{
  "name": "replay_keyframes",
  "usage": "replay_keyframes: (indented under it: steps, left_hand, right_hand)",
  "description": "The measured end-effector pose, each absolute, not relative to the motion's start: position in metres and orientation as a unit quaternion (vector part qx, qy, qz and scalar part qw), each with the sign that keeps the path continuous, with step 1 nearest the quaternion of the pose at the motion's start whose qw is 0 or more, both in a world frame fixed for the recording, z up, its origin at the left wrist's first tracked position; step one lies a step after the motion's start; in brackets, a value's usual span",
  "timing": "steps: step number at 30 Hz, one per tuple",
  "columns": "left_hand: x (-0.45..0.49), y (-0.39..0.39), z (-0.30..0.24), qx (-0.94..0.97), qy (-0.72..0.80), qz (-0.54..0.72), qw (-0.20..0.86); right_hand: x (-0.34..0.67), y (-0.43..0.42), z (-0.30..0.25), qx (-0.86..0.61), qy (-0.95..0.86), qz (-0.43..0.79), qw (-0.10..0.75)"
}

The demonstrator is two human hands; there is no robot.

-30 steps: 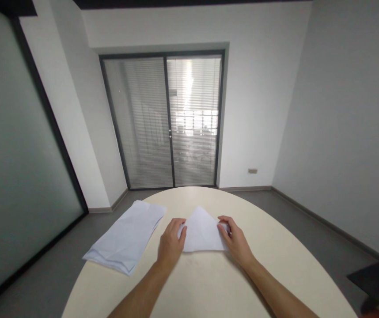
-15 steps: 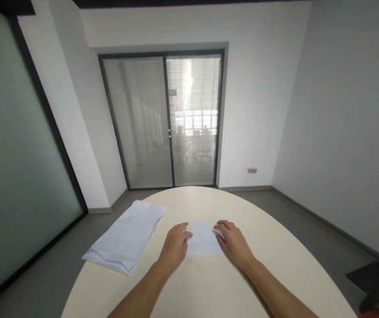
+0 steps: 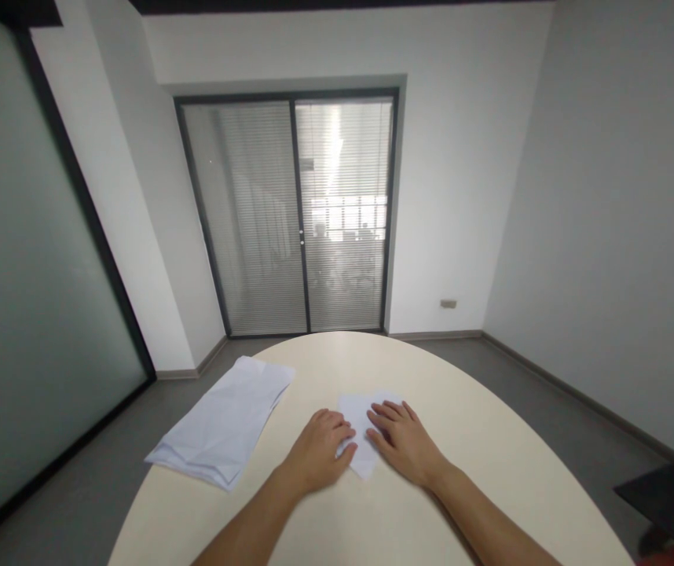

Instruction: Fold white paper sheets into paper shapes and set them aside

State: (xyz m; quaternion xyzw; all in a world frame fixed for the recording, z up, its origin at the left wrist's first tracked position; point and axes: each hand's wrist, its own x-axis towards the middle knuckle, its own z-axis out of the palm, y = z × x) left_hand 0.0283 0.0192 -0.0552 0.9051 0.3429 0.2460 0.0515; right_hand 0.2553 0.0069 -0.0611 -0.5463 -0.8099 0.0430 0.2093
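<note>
A small folded piece of white paper (image 3: 356, 406) lies on the cream table between my hands. Its top edge spreads wide, and a corner points down toward me. My left hand (image 3: 320, 450) rests on its left side, the thumb held a little apart from the fingers. On the right part, my right hand (image 3: 401, 440) lies with its fingers spread over the sheet. Both hands cover portions of the paper, so its full outline is hidden.
A stack of larger white sheets (image 3: 225, 420) lies at the table's left, its near corner over the edge. The round table (image 3: 337, 523) has a curved rim. A dark flat object (image 3: 672, 495) stands low at right. Glass doors (image 3: 290, 220) are beyond.
The small paper has been turned: a straight edge faced me before, and a corner does now. My left hand has moved slightly right and nearer; my right hand has shifted left onto the paper.
</note>
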Motion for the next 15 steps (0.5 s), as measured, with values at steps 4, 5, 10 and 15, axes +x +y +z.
replay_keyframes:
  steps: [4, 5, 10, 15]
  left_hand:
    - [0.031, 0.009, -0.045, 0.932, 0.291, 0.204, 0.064]
    - [0.031, 0.008, -0.045, 0.936, 0.286, 0.196, 0.066]
    - [0.028, 0.012, -0.050, 0.937, 0.296, 0.174, 0.067]
    - [0.026, 0.018, -0.054, 0.922, 0.339, 0.184, 0.035]
  right_hand:
    - [0.259, 0.009, -0.066, -0.560, -0.800, 0.044, 0.211]
    - [0.259, 0.008, -0.067, -0.558, -0.800, 0.050, 0.213]
    - [0.257, 0.004, -0.060, -0.532, -0.815, 0.067, 0.219]
    - [0.252, -0.001, -0.047, -0.469, -0.854, 0.083, 0.210]
